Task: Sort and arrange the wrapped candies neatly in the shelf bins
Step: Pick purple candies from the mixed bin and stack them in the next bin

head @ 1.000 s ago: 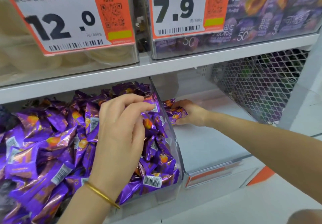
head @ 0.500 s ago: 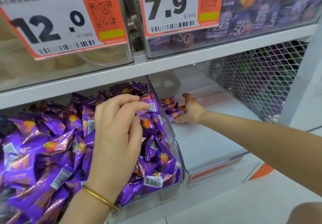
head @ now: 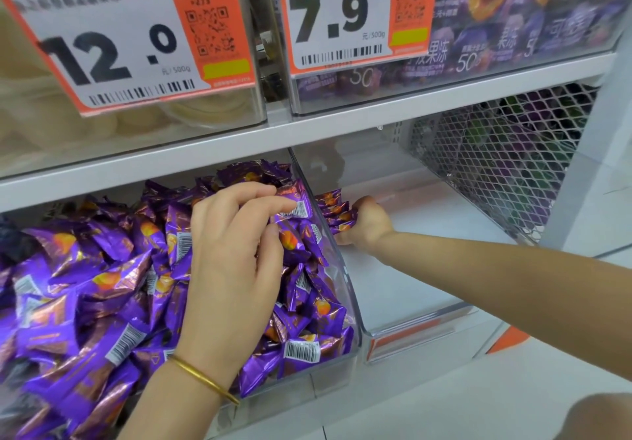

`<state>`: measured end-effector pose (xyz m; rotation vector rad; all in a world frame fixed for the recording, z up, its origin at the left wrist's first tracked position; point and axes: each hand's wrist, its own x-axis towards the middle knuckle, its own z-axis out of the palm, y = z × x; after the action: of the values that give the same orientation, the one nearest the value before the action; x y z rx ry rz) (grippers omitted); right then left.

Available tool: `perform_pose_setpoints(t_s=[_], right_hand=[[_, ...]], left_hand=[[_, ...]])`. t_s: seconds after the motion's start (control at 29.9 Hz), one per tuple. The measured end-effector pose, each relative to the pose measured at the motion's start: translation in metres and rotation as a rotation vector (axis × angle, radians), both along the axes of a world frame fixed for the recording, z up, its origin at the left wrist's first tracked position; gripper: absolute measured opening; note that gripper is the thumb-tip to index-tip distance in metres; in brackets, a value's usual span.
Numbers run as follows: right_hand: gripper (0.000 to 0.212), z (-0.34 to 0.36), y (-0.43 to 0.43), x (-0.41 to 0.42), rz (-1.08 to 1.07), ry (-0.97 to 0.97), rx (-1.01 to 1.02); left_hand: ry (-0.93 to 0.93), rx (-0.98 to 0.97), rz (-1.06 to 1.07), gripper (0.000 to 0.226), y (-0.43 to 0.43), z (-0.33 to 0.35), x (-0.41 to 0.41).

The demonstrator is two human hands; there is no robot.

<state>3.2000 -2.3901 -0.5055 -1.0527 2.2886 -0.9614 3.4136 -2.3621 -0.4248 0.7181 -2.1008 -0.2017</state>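
Pinching one purple candy [head: 292, 205] with the left hand [head: 232, 255] at the heaped bin's [head: 353, 306] 1 o'clock corner, and gripping a small stack of candies [head: 337, 214] with the right hand [head: 371, 222] just beyond its clear wall, toward 3 o'clock.

Two tags hang far: the 12.0 tag [head: 102, 36] left, the 7.9 tag [head: 338, 19] right. Two hands show, left hand [head: 232, 261] and right hand [head: 371, 226], with one bracelet [head: 205, 381]. The candies [head: 85, 285] are too many to count.
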Motion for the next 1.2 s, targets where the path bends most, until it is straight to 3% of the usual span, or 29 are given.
perform_pose_setpoints(t_s=[0.3, 0.47, 0.6, 0.84, 1.2], right_hand=[[0.055, 0.008, 0.006, -0.014, 0.014, -0.073, -0.034], [0.042, 0.007, 0.005, -0.016, 0.102, 0.152, -0.003], [0.046, 0.005, 0.004, -0.009, 0.222, 0.26, 0.008], [0.075, 0.01, 0.005, -0.01, 0.197, 0.235, 0.031], [0.052, 0.008, 0.008, -0.024, 0.114, 0.082, -0.002]], left_hand=[[0.006, 0.004, -0.002, 0.028, -0.001, 0.001, 0.001], [0.005, 0.004, 0.0, 0.028, -0.001, 0.001, 0.002], [0.008, 0.007, -0.004, 0.028, -0.001, 0.001, 0.002], [0.011, -0.003, 0.008, 0.032, -0.001, 0.001, 0.003], [0.009, 0.007, 0.011, 0.03, -0.001, 0.002, 0.005]])
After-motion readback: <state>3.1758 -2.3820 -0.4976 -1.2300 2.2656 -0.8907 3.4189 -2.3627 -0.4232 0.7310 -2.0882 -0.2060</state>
